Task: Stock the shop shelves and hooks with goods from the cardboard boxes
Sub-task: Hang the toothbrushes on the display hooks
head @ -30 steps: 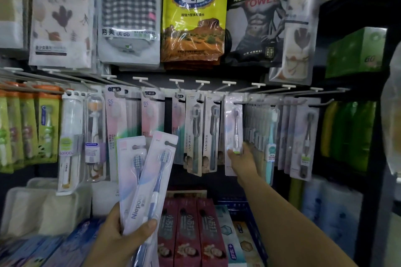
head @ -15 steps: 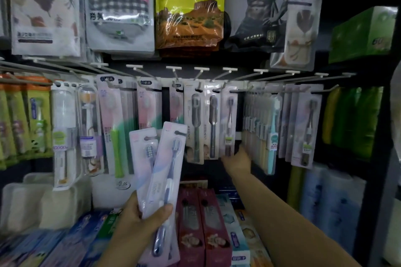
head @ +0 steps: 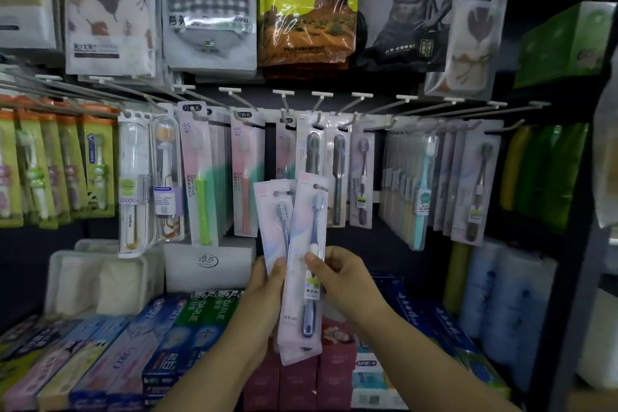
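Pinching pale pink carded toothbrush packs (head: 302,254), both the left hand (head: 267,281) and right hand (head: 337,274) grip them below hooked "CLEAN" toothbrushes (head: 424,191), above green "DARLIE" toothpaste boxes (head: 204,314).

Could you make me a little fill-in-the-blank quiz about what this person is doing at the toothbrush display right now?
1. Both hands, the left hand and the right hand, hold packs of ____.
2. The front pack holds a brush whose handle is dark ____.
3. The yellow bag hangs ____ the row of hooks.
4. The boxes of toothpaste lie ____ the hanging brushes.

Missing words: toothbrushes; blue; above; below
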{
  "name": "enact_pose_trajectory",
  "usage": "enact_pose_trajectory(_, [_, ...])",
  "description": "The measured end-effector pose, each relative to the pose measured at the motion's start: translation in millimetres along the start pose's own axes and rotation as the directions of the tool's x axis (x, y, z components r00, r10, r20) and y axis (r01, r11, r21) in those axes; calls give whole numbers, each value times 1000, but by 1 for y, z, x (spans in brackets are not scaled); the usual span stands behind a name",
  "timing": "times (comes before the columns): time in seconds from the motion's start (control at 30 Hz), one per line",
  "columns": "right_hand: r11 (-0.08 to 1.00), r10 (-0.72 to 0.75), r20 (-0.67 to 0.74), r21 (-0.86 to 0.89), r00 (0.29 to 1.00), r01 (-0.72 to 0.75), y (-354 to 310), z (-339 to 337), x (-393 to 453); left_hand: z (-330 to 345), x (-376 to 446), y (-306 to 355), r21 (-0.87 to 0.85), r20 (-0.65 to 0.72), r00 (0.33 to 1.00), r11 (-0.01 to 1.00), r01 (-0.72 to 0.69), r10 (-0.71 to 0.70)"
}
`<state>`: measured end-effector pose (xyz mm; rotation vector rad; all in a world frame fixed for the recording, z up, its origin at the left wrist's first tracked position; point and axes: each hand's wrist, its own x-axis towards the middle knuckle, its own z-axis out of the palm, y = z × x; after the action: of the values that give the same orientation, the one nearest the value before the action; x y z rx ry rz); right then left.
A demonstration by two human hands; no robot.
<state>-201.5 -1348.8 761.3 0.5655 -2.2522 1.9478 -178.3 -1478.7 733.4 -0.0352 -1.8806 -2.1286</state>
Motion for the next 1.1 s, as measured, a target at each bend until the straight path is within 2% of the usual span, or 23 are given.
enact_pose_trajectory(0.07, [999,38,-5,9,999,-37,-1,-12,-2,3,0,2,1,25,1000,1000,10,-10])
enact_pose_trajectory(0.17, [998,54,-69,-24,996,-56,-6,-40,0,14,1,7,51,54,998,998,-48,45])
enact_pose_trajectory(0.4, [984,42,-191,-163,981,-74,-17,-94,49,30,12,15,96,-2,997,992,-81,82])
enact_pose_trajectory(0.8, [971,-27,-390,-228,920,-69,-13,-85,129,14,65,8,200,114,990,974,-102,81])
enact_pose_trajectory(0.9, [977,-12,-431,-199,902,-82,-11,-85,143,9,81,7,214,144,988,973,-90,60])
enact_pose_trajectory(1.1, [980,64,-459,-136,886,-142,-2,-85,164,9,94,10,164,174,977,975,-150,121])
